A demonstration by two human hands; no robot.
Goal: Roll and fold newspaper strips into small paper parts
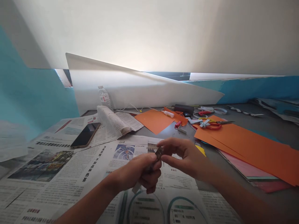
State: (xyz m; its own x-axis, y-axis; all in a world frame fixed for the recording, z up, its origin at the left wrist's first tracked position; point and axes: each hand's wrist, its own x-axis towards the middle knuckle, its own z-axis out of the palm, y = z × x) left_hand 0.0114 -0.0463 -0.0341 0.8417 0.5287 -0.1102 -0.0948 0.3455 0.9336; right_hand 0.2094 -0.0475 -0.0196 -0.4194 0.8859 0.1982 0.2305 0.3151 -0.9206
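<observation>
My left hand [140, 172] is curled into a fist around a small dark, slim object [158, 153] whose tip sticks up above the thumb. My right hand [184, 155] meets it from the right, with fingertips pinched at that tip. Both hands hover over spread newspapers [70, 174] at the near middle of the table. What the object is I cannot make out.
A phone [85, 135] lies on the newspapers at left, a water bottle [105, 98] behind it. Orange paper sheets [245, 143] cover the right side, with red-handled scissors [213, 124], a glue tube [168, 114] and a black box [184, 109] beyond. A large white sheet [140, 90] leans at the back.
</observation>
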